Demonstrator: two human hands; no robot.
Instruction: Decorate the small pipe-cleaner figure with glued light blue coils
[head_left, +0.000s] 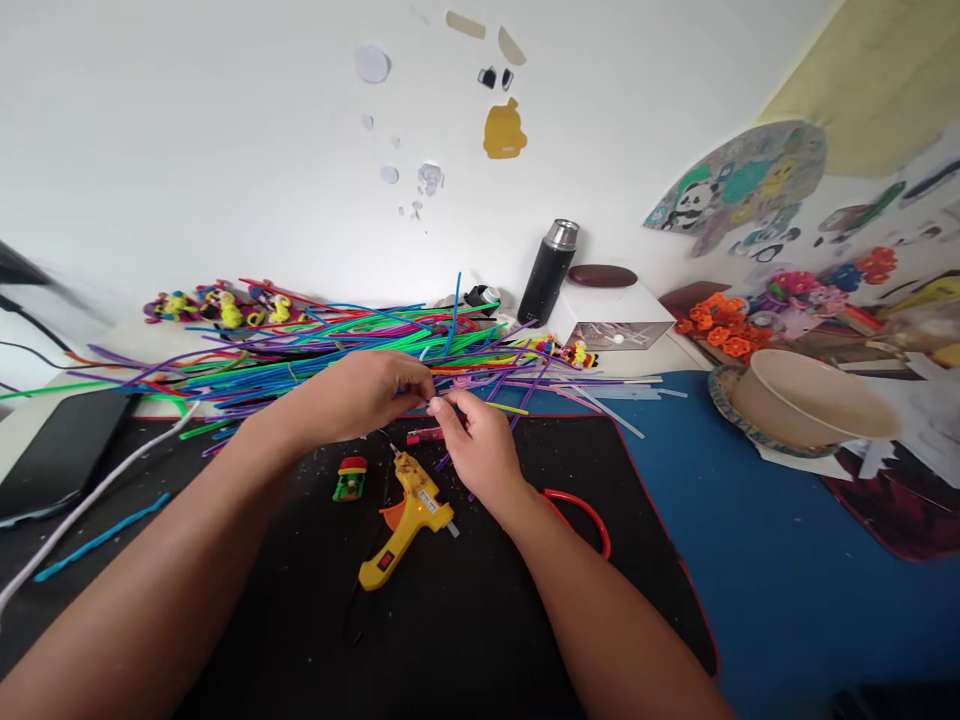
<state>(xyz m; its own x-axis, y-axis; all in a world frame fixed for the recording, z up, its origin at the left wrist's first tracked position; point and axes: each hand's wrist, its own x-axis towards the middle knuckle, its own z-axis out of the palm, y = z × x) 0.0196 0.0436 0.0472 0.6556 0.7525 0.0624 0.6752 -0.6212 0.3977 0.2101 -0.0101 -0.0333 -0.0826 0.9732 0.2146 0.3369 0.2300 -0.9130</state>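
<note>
My left hand [367,392] and my right hand [480,445] meet above the back of the black mat, fingertips pinched together. Whatever lies between the fingertips is too small and hidden to name. Just below them is a yellow glue gun [411,525] on its side, nozzle toward the back, with a glue stick poking out of its rear. Left of its nozzle sits a small green, yellow and red fuzzy figure [350,480]. A small red object [424,436] lies under my hands. Beside my right forearm curves a red loop [602,530], partly covered by the arm.
A large heap of coloured pipe cleaners [337,345] stretches along the wall. Behind it stand a black thermos [550,275] and a white box [611,318]. A bowl [817,395] and orange flowers [720,325] are at right. At left are a dark tablet-like slab [64,450] and a white cable [105,487].
</note>
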